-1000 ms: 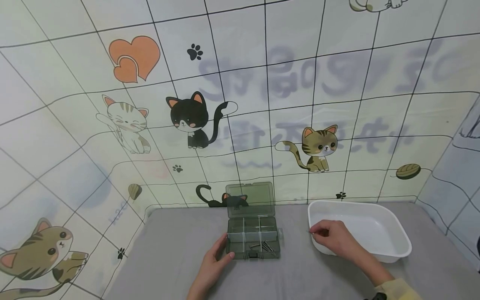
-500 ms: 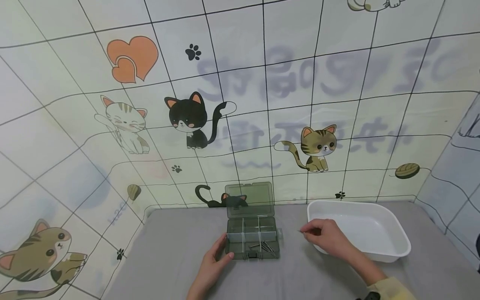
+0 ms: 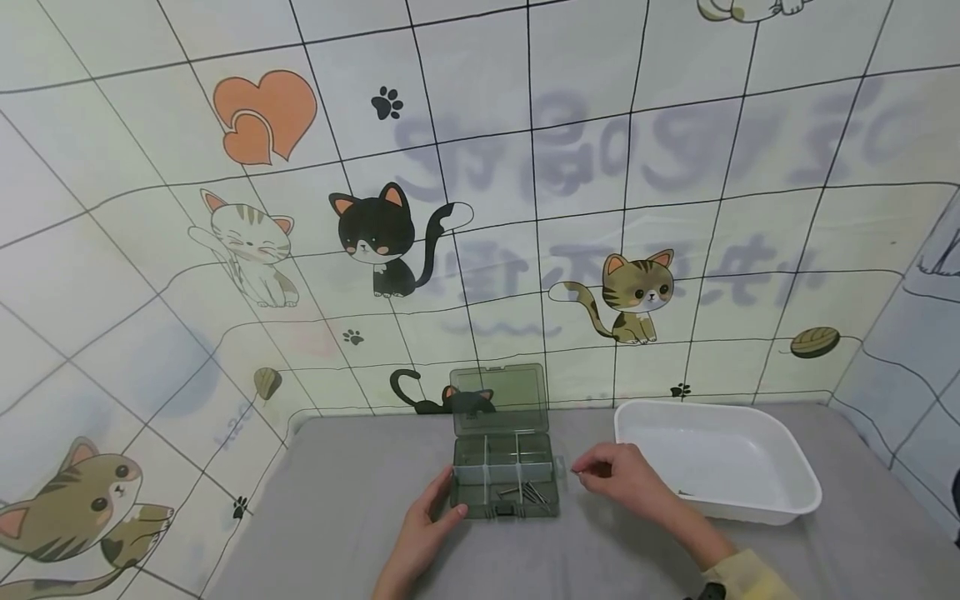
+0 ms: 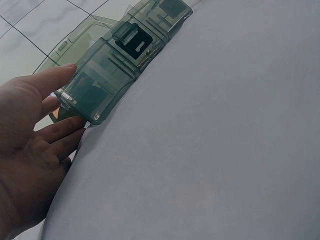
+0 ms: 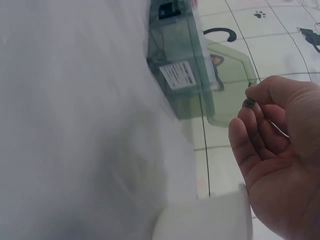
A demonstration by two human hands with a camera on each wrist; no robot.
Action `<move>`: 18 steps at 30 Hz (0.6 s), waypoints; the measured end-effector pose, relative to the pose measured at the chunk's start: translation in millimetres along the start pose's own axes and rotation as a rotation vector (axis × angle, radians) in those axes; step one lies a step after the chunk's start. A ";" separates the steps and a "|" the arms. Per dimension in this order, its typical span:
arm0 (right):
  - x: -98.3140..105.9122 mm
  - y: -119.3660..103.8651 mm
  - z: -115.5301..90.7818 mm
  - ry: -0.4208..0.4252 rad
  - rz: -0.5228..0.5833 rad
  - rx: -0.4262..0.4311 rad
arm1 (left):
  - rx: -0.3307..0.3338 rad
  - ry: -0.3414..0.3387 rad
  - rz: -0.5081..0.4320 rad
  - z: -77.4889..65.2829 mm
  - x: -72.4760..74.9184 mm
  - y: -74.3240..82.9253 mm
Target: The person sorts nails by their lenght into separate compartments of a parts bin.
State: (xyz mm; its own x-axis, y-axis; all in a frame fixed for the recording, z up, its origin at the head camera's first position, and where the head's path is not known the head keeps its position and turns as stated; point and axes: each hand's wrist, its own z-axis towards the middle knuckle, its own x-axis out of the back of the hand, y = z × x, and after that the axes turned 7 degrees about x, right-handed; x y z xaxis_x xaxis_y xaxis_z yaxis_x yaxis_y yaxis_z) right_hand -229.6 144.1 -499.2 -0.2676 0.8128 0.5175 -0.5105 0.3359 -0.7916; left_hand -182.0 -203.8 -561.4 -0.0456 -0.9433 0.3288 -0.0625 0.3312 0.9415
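A green see-through compartment box (image 3: 470, 495) stands on the grey cloth, its lid (image 3: 501, 400) raised at the back. Several metal screws (image 3: 534, 493) lie in its front compartments, mostly toward the right. My left hand (image 3: 420, 533) holds the box by its left front corner, thumb at the front and fingers along the side. Just right of the box, my right hand (image 3: 626, 479) pinches a small screw (image 5: 249, 103) between thumb and forefinger. Its round head faces the right wrist camera, and the fingers hide most of the rest.
A white basin (image 3: 780, 510) stands to the right, partly behind my right forearm. A small dark piece (image 3: 684, 493) shows near its front inside. The cat-print wall sheet (image 3: 585, 367) rises behind the grey cloth (image 3: 345, 483).
My right hand has moved left from the white basin's edge toward the box, carrying the screw. The left hand and the box have stayed in place.
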 end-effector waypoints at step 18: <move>-55.6 -20.3 26.1 -0.018 0.006 0.138 | 0.003 -0.001 0.001 -0.2 0.1 0.7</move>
State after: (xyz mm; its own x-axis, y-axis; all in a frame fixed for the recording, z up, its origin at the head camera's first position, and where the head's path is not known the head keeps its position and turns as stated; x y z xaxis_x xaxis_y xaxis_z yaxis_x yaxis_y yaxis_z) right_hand -225.6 79.6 -503.4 -0.2854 0.8053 0.5196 -0.6160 0.2613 -0.7432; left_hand -181.8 -203.7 -560.8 -0.0469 -0.9429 0.3299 -0.0650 0.3324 0.9409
